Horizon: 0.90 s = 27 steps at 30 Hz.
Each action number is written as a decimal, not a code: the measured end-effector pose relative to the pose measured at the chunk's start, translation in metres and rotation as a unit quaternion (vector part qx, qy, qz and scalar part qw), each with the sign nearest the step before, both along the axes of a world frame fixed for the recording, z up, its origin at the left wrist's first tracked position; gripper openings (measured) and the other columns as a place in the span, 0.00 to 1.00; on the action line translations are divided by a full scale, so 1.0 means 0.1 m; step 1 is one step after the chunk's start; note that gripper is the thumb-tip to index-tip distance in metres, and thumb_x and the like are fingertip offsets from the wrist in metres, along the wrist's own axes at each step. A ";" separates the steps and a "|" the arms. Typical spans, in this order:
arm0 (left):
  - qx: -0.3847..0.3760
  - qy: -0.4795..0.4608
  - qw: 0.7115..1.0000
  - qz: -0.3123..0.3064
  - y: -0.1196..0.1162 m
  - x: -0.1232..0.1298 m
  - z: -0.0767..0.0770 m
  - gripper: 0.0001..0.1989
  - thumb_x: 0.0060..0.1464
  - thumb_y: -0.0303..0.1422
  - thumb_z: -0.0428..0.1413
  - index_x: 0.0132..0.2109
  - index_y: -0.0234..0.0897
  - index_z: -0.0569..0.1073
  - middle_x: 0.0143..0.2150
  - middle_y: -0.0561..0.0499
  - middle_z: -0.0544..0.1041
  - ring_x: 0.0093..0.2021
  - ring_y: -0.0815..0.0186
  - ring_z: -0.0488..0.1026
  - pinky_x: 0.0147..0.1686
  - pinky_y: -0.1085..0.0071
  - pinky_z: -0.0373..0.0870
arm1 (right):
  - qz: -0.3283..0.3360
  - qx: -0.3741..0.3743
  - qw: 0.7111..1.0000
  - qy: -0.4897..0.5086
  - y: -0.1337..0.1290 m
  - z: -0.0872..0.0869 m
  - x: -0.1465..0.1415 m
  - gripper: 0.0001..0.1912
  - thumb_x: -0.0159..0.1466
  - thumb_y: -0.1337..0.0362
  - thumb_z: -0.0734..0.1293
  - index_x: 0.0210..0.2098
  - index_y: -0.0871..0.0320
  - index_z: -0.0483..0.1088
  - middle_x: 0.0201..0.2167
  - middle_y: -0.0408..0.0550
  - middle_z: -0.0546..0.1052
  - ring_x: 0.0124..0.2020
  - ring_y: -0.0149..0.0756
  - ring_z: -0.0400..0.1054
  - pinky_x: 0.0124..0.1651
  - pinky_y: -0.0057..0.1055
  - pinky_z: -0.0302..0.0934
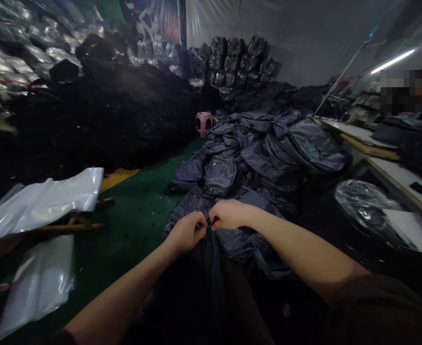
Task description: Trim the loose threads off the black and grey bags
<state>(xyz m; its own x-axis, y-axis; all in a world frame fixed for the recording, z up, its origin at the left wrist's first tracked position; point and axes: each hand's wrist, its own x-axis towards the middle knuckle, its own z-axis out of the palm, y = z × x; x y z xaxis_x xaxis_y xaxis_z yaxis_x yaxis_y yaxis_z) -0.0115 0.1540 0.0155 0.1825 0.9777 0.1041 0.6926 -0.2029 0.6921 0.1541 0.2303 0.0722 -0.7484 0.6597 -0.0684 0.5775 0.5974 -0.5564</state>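
Note:
My left hand (pixel 188 232) and my right hand (pixel 229 214) are close together in the middle of the view, fingers pinched. Between them is the dark fabric of a backpack (pixel 213 268), which hangs down toward my lap. Its lower part merges with the shadow, and the exact bit under my fingertips is too small to make out. Right beyond my hands lies a heap of dark grey-blue backpacks (pixel 221 173), crumpled and piled on one another.
A pink stool (pixel 204 123) stands on the green floor (pixel 142 196). At left, clear plastic sheets (pixel 49 196) lie on a low wooden stand. Black bundles (pixel 235 60) are stacked at the back. To the right are a worktable (pixel 404 175), a plastic-wrapped bundle (pixel 361 203) and another person.

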 end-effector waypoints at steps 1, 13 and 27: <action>0.001 -0.003 1.000 0.027 0.02 -0.03 -0.01 0.05 0.51 0.29 0.48 0.35 0.39 0.68 0.27 0.55 0.72 0.27 0.68 0.71 0.29 0.73 0.64 | -0.011 -0.004 1.000 0.015 0.02 -0.01 0.03 0.07 0.43 0.68 0.75 0.20 0.53 0.74 0.18 0.38 0.70 0.21 0.31 0.60 0.27 0.26 0.46; -0.081 -0.032 0.996 0.009 -0.16 0.08 0.11 0.12 0.52 0.42 0.50 0.32 0.38 0.70 0.25 0.53 0.74 0.28 0.65 0.73 0.29 0.72 0.66 | -0.190 -0.204 0.945 0.170 -0.42 -0.57 0.47 0.16 0.58 0.52 0.66 0.33 0.60 0.68 0.24 0.43 0.72 0.23 0.29 0.62 0.22 0.23 0.51; -0.193 -0.069 0.979 0.003 -0.29 0.20 0.06 0.12 0.53 0.42 0.47 0.33 0.37 0.65 0.30 0.50 0.73 0.26 0.66 0.73 0.20 0.76 0.66 | -0.311 -0.335 0.824 0.335 -1.75 -1.13 0.30 0.11 0.52 0.61 0.70 0.29 0.58 0.64 0.22 0.37 0.64 0.23 0.26 0.54 0.25 0.24 0.50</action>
